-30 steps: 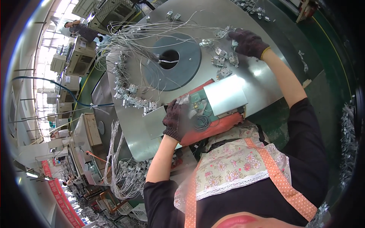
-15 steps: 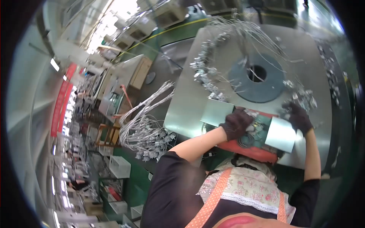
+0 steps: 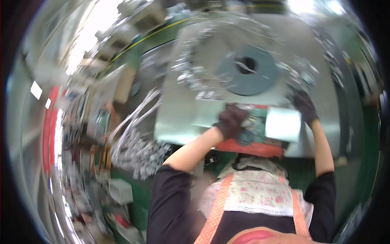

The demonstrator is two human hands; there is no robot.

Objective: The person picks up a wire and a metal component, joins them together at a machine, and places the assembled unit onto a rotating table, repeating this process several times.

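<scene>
My dark-gloved left hand (image 3: 231,120) rested on the green circuit board (image 3: 255,127) lying in an orange-red tray (image 3: 252,148) at the near edge of the grey metal table (image 3: 183,118). My gloved right hand (image 3: 304,106) touched the white rectangular plate (image 3: 283,124) just beside it. Through the blur I could not tell whether either hand gripped.

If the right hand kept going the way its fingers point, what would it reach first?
The gloved right hand points up and away across the metal table. Likely first in line is the blurred heap of small metal parts just beyond its fingertips, though depth is unclear.
</scene>
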